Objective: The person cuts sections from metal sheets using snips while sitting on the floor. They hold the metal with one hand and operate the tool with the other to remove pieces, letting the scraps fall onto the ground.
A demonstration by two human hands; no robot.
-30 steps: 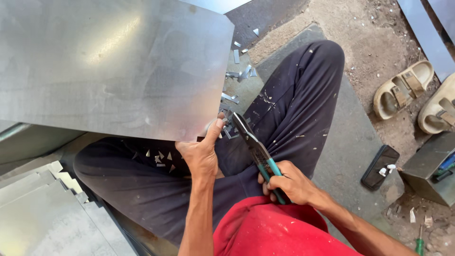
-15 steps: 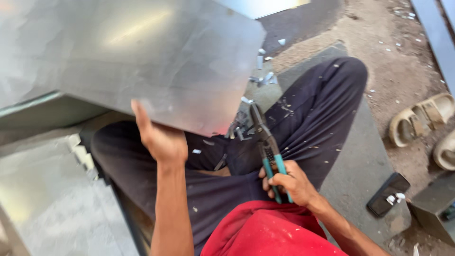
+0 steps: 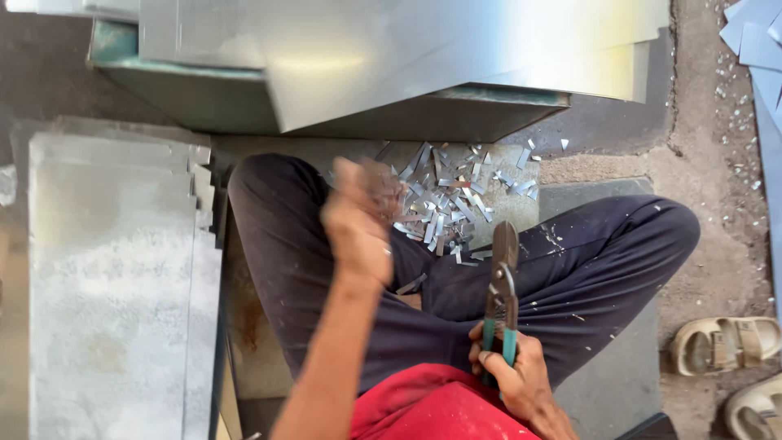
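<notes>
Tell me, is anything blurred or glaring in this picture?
In the head view, the left hand is smeared by motion blur, so its grip cannot be read; the right hand holding the snips is sharp; a soft glare patch sits on the metal sheet at top; the metal offcuts are evenly lit.

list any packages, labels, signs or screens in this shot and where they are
None in view: no package, label, sign or screen shows.
Only bare metal sheets, a pile of metal offcuts, green-handled snips in the right hand and beige sandals on the ground.
</notes>
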